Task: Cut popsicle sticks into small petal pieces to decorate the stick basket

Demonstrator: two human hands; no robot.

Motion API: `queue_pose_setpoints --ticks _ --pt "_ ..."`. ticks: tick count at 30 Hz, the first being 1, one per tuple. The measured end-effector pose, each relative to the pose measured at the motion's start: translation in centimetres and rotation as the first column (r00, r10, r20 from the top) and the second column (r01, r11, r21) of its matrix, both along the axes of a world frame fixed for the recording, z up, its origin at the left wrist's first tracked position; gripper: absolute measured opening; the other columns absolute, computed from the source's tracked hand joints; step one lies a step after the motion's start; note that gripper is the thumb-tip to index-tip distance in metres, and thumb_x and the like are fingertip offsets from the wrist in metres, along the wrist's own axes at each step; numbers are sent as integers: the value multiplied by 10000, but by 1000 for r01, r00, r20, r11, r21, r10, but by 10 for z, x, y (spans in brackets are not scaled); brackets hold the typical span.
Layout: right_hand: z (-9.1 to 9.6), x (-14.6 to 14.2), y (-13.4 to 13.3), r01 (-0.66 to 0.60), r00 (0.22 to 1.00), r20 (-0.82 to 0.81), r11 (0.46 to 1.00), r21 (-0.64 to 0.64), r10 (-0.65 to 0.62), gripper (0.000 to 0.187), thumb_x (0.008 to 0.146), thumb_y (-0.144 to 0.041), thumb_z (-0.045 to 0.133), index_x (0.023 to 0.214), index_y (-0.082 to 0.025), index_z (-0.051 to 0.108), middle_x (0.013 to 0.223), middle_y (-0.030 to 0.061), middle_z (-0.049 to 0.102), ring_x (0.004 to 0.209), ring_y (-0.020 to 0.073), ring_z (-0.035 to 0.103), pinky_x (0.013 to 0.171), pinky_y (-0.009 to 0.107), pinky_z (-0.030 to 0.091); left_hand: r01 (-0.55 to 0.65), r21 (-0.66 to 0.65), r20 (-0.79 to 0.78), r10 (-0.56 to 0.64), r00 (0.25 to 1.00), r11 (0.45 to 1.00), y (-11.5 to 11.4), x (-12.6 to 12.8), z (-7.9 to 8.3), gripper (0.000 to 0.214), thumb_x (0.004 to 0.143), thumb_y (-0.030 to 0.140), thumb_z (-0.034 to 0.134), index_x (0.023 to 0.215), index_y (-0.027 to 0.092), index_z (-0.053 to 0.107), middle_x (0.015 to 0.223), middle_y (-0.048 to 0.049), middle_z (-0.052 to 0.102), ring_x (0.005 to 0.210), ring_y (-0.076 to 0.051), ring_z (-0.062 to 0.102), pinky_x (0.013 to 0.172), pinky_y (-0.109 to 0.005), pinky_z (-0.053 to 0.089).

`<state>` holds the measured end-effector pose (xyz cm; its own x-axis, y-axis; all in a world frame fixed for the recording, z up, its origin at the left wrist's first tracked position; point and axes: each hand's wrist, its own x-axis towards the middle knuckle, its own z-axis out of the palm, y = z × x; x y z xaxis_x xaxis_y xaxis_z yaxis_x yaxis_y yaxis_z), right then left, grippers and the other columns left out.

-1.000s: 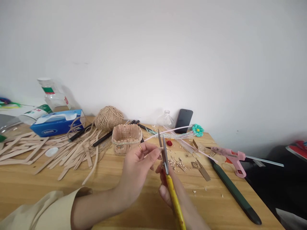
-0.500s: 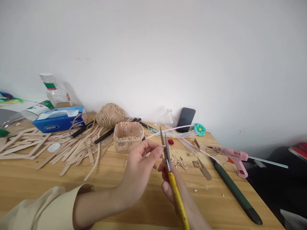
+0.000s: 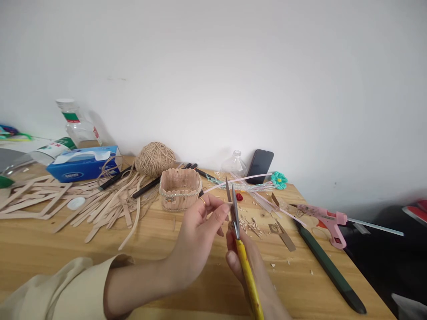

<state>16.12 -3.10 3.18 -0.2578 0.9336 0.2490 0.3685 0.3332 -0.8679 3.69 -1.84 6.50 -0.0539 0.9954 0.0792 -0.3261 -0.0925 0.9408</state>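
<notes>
Nearest the camera, a beige sleeve (image 3: 50, 289) is seen at the lower left. From it the left hand (image 3: 196, 235) is stretched forward, thumb and forefinger pinched narrowly on a small pale piece (image 3: 228, 205) too small to be identified. The piece is held above the bench (image 3: 66, 262), right against the blades. The scissors (image 3: 237, 222) are gripped by the right hand (image 3: 247, 262), whose fingers are closed around the yellow handle, though much of that hand is hidden behind it. Over the last second little has been altered: both hands have been carried slightly to the right, the blades have been kept parted in a narrow V, and the pinch has been kept. From this it is judged that a cut is being lined up and has not yet been closed. Just beyond the hands, pale trimmings (image 3: 251, 226) are scattered on the wood, and a basket of wooden sticks (image 3: 180, 189) is set near the left hand. To the left, loose flat sticks (image 3: 100, 204) are strewn; to the right, a pink glue gun (image 3: 328, 220) and a long dark green tool (image 3: 330, 271) are laid. Farther back, a ball of twine (image 3: 155, 159), a blue tissue box (image 3: 83, 163), a clear bottle (image 3: 75, 124), a phone (image 3: 262, 165) and a teal crochet flower (image 3: 279, 180) are ranged along a plain white wall (image 3: 233, 66).
</notes>
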Motion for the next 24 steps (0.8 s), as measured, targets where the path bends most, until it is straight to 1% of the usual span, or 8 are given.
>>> queue_pose_setpoints --ticks 4,9,12,16,20,24 --pt "-3 1 0 -2 1000 11 1000 7 2 469 791 -660 399 785 -194 454 605 -40 322 527 128 276 462 252 261 42 8 27 -42 999 999 1 -1 -1 135 804 261 589 719 157 575 670 27 540 590 -83 502 544 -179 452" --pt "-3 6 -1 23 1000 21 997 -80 -22 558 750 -739 362 751 -187 441 621 -39 307 542 120 238 461 243 243 84 32 46 -85 995 996 4 -3 0 121 794 247 608 721 151 594 668 22 559 594 -89 534 570 -196 491" --pt "1 10 -1 25 998 53 995 -95 -21 584 731 -759 352 745 -183 443 611 -42 301 540 120 229 461 241 237 102 28 48 -103 993 994 4 -4 1 100 789 229 613 720 157 608 661 26 578 595 -86 545 584 -191 502" --pt "6 14 -3 22 997 75 994 -111 -14 566 726 -741 390 752 -181 471 604 -41 306 535 120 231 466 241 224 111 30 57 -113 992 993 5 -4 2 87 774 210 625 703 160 617 634 28 584 597 -88 553 578 -186 506" --pt "11 17 -5 -18 996 86 985 -169 33 586 741 -721 412 872 -159 516 650 -24 346 564 131 272 497 252 235 105 15 60 -105 993 994 5 -4 0 83 764 216 635 705 159 625 633 23 601 597 -94 566 578 -193 509" --pt "11 19 -5 -17 992 120 980 -196 41 582 744 -726 402 844 -160 490 653 -28 319 572 136 286 505 255 236 114 0 41 -113 993 994 5 -3 -1 86 769 227 635 715 160 629 644 20 617 602 -97 578 586 -196 505"
